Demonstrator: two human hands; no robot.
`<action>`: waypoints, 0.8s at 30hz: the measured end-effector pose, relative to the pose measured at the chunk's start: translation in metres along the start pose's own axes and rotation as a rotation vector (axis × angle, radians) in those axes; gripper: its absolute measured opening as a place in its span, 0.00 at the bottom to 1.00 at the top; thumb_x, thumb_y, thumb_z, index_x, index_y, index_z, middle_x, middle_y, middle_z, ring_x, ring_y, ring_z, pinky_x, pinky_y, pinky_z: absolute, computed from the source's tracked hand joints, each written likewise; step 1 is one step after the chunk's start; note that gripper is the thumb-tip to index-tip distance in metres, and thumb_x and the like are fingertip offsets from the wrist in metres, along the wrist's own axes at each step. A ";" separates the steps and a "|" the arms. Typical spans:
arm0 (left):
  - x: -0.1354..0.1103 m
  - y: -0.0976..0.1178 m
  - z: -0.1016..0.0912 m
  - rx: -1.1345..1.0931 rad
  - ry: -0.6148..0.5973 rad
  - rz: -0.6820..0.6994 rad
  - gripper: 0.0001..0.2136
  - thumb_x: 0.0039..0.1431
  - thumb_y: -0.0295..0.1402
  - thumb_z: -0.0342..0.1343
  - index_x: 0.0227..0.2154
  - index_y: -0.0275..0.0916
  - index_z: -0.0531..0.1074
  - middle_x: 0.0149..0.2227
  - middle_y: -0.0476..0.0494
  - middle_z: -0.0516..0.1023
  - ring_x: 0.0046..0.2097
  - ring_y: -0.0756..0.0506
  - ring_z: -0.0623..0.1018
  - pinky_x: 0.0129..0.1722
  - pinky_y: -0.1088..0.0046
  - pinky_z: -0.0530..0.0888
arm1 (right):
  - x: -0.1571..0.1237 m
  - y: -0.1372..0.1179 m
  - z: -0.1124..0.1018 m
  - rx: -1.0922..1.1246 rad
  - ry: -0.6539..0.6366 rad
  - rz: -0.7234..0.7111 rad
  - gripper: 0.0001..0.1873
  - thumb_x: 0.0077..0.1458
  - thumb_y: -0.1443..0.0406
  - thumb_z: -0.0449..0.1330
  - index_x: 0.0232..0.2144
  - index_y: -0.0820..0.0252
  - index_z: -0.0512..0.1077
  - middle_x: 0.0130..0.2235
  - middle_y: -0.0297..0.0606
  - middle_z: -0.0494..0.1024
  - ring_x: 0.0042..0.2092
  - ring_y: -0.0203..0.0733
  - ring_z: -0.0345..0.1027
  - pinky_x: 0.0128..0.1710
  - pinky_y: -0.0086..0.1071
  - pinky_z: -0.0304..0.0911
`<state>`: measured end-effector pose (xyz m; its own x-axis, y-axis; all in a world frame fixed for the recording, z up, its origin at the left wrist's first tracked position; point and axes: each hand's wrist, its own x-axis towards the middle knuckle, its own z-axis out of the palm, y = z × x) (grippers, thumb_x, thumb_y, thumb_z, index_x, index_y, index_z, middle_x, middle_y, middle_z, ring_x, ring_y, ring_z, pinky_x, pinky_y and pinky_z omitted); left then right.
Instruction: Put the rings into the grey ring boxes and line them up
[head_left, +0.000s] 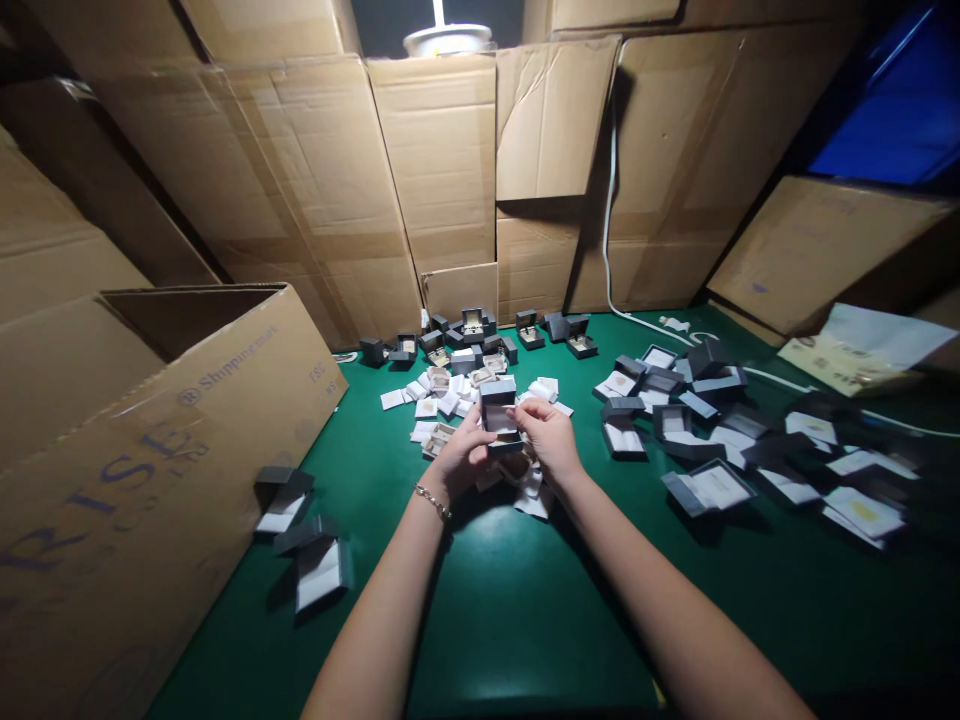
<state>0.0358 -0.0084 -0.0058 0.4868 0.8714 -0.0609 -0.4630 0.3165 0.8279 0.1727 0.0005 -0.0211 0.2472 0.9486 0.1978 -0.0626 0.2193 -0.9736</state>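
Small dark box (497, 392), lid raised, gripped by left hand (462, 456) above desk (525, 620), short of far edge; box's right side touched by right hand (553, 437), grip unclear. Open boxes (709, 487) strewn toward right edge, white inserts (426, 408) scattered beyond hands.

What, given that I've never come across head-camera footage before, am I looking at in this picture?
There is no machine here, just a person's two bare hands. The one picture comes from a camera worn on that person's head, looking forward and down, so the forearms reach in from the bottom. The left hand holds an open small dark box; the right hand has its fingers at the box's right side, though whether they pinch anything is too small to tell. On the green tabletop lie pale loose pieces around the hands, and more dark boxes behind and to both sides. A large carton stands at left.
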 end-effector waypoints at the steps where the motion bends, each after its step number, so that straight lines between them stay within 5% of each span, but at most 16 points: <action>1: 0.000 0.000 0.000 -0.003 0.003 0.003 0.35 0.43 0.25 0.61 0.58 0.43 0.61 0.46 0.42 0.77 0.32 0.50 0.77 0.28 0.78 0.71 | 0.000 0.000 0.000 0.009 -0.010 0.006 0.13 0.38 0.57 0.66 0.15 0.59 0.71 0.21 0.31 0.68 0.27 0.36 0.62 0.29 0.31 0.59; 8: 0.003 -0.006 -0.004 0.033 0.080 0.014 0.26 0.43 0.30 0.64 0.49 0.38 0.67 0.41 0.42 0.77 0.33 0.49 0.77 0.28 0.77 0.71 | -0.001 0.006 0.001 -0.004 0.001 -0.050 0.10 0.37 0.58 0.65 0.18 0.59 0.72 0.26 0.34 0.71 0.31 0.38 0.65 0.33 0.33 0.62; 13: 0.007 -0.014 -0.010 0.104 0.202 0.050 0.20 0.38 0.25 0.63 0.38 0.36 0.69 0.34 0.47 0.77 0.31 0.50 0.76 0.28 0.76 0.70 | -0.004 0.004 0.003 -0.016 -0.046 -0.095 0.09 0.38 0.59 0.65 0.18 0.58 0.72 0.27 0.35 0.72 0.32 0.39 0.65 0.32 0.32 0.62; 24: 0.011 -0.019 -0.014 0.203 0.290 0.094 0.18 0.36 0.23 0.61 0.35 0.36 0.70 0.30 0.47 0.76 0.33 0.47 0.75 0.37 0.70 0.71 | -0.013 -0.003 0.005 -0.167 0.013 -0.270 0.04 0.43 0.65 0.61 0.19 0.57 0.72 0.26 0.34 0.73 0.33 0.40 0.67 0.38 0.35 0.63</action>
<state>0.0393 0.0004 -0.0298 0.2057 0.9723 -0.1111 -0.3250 0.1749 0.9294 0.1651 -0.0116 -0.0204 0.2461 0.8577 0.4513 0.1660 0.4214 -0.8915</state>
